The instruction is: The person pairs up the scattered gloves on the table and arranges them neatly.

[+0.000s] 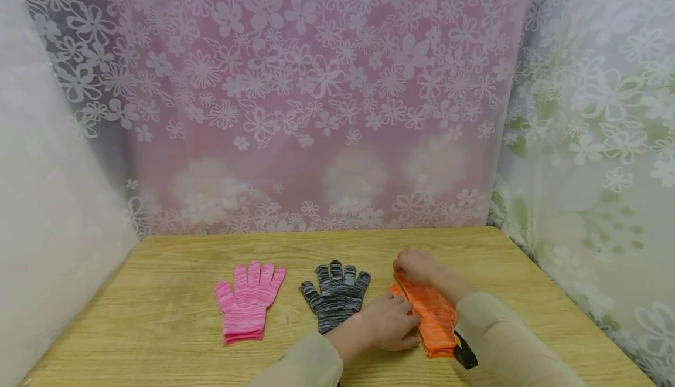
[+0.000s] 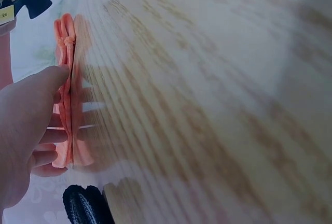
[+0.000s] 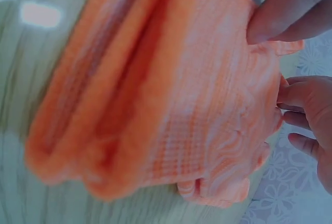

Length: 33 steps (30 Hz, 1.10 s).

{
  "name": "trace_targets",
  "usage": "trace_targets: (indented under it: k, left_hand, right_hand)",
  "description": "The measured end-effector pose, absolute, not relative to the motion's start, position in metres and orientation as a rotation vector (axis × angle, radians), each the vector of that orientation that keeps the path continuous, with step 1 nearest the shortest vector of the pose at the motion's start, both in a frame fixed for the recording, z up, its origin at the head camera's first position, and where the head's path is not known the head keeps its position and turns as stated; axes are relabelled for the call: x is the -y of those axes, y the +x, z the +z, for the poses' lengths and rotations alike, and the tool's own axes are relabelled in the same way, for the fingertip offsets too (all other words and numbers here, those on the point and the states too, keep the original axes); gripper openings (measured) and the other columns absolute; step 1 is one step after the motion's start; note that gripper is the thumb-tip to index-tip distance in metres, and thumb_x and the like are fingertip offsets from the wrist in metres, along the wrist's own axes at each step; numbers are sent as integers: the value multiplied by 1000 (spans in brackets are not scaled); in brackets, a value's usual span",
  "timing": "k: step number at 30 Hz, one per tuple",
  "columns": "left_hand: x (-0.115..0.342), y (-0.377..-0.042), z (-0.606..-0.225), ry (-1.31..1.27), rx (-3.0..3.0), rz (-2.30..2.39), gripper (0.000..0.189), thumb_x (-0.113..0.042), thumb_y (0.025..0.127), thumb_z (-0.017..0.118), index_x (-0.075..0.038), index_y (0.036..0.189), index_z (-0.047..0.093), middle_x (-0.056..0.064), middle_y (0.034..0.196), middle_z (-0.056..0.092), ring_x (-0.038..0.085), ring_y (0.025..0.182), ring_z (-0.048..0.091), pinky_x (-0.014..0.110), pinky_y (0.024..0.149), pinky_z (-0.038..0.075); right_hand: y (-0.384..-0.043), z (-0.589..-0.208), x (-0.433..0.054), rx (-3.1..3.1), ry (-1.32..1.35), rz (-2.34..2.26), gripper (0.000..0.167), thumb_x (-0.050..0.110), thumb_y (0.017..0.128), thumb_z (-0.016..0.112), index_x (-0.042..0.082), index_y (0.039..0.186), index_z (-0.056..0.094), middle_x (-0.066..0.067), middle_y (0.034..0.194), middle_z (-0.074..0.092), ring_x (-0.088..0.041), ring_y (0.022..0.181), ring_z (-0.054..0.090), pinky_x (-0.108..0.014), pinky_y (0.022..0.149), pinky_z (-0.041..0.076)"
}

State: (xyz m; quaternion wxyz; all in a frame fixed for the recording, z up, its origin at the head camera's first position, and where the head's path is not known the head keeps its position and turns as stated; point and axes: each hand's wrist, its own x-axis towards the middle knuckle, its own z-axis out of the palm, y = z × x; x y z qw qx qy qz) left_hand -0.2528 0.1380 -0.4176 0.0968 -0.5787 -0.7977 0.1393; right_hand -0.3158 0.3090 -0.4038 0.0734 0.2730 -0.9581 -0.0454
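An orange knit glove (image 1: 435, 316) lies in layers on the table, its cuff toward me. In the right wrist view the cuff shows two openings (image 3: 140, 79), one over the other. My right hand (image 1: 416, 265) pinches the far end of the glove by its fingers, thumb against fingertips. At the glove's left edge, my left hand (image 1: 387, 321) rests with loosely bent fingers touching it; the thumb lies nearer the cuff in the left wrist view. To the left is a dark grey knit glove (image 1: 340, 296), its cuff partly behind my left wrist.
A pink knit glove (image 1: 245, 302) lies flat farther left, fingers pointing away. The wooden table (image 1: 158, 293) ends at a flowered pink curtain (image 1: 316, 111) behind, with pale sheets at both sides. A black strap (image 1: 465, 352) hangs from my right wrist beside the orange cuff.
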Motion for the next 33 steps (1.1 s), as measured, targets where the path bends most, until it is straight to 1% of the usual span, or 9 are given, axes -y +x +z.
trace_targets:
  k: [5, 7, 10, 15, 18, 21, 24, 28, 33]
  left_hand:
    - [-138, -252, -417, -1727, 2370, 408, 36, -53, 94, 39, -31, 117, 56, -11, 106, 53, 7, 101, 50, 26, 86, 37]
    - [-138, -253, -416, -1736, 2382, 399, 36, -53, 94, 39, -31, 117, 56, -11, 106, 52, 7, 101, 50, 26, 87, 37]
    - [-138, -253, -415, -1737, 2388, 393, 35, -53, 94, 40, -31, 116, 56, -11, 105, 52, 7, 100, 50, 26, 86, 37]
    - [-138, -253, -414, -1741, 2379, 399, 36, -53, 93, 41, -31, 117, 56, -11, 105, 53, 7, 99, 50, 26, 84, 37]
    - [-138, -252, -414, -1747, 2380, 393, 36, -53, 94, 40, -31, 117, 57, -11, 105, 53, 7, 99, 50, 25, 84, 38]
    - [-138, -252, -414, -1737, 2392, 377, 35, -53, 93, 40, -32, 115, 57, -11, 104, 52, 7, 99, 50, 25, 84, 38]
    - [-140, -252, -414, -1717, 2402, 340, 32, -53, 93, 41, -33, 110, 59, -12, 100, 52, 6, 95, 50, 25, 82, 37]
    - [-144, -250, -411, -1719, 2408, 271, 33, -53, 94, 38, -33, 109, 59, -12, 99, 52, 5, 89, 50, 23, 76, 37]
    - [-150, -245, -408, -1823, 2395, 277, 36, -54, 95, 35, -34, 116, 57, -13, 106, 52, 3, 96, 50, 22, 83, 39]
  right_hand:
    - [-312, -402, -311, 2846, 796, -117, 7, 6, 84, 64, 9, 91, 66, -3, 85, 58, -24, 82, 57, -38, 73, 48]
    - [-309, -401, -313, 2802, 836, -111, 8, 3, 83, 64, 8, 89, 67, -3, 84, 59, -24, 82, 57, -38, 74, 48]
    - [-306, -399, -315, 2720, 938, -166, 11, -1, 79, 65, 10, 81, 68, 0, 78, 57, -21, 76, 54, -33, 68, 48]
    - [-301, -401, -317, 2680, 1045, -223, 9, 7, 79, 67, 14, 73, 68, 3, 75, 57, -16, 72, 51, -30, 65, 45]
    - [-299, -403, -318, 2725, 1042, -155, 7, 9, 80, 67, 14, 76, 68, 3, 78, 58, -17, 75, 53, -37, 78, 47]
    - [-297, -403, -320, 2782, 1027, -27, 6, 7, 81, 66, 13, 80, 69, 1, 82, 60, -19, 79, 56, -46, 89, 42]
    - [-296, -401, -323, 2845, 946, 128, 10, 3, 83, 63, 10, 87, 70, -2, 88, 62, -23, 85, 59, -47, 87, 44]
    - [-297, -396, -331, 2865, 796, 244, 12, 0, 84, 61, 6, 91, 69, -5, 92, 62, -28, 88, 59, -41, 74, 49]
    - [-301, -393, -339, 2871, 699, 160, 8, 4, 83, 65, 6, 90, 69, -7, 93, 63, -29, 91, 58, -42, 76, 48]
